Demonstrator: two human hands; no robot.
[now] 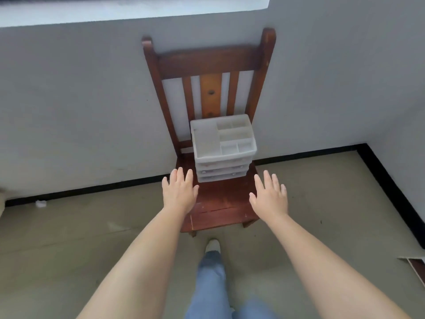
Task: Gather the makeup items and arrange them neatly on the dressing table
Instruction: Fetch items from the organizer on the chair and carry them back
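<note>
A translucent white makeup organizer (222,146) with several open top compartments and stacked drawers stands on the seat of a dark wooden chair (220,203). Its compartments look bare. My left hand (179,191) is stretched out flat, fingers straight, just left of the organizer's base and not touching it. My right hand (269,195) is also flat with spread fingers, to the right of the organizer and a little nearer to me. Neither hand holds anything.
The chair backs against a grey wall (80,100) with a black skirting. Beige floor (69,249) lies around it. A small white scrap (41,203) lies by the skirting at left. My jeans leg and white shoe (212,246) are just before the chair.
</note>
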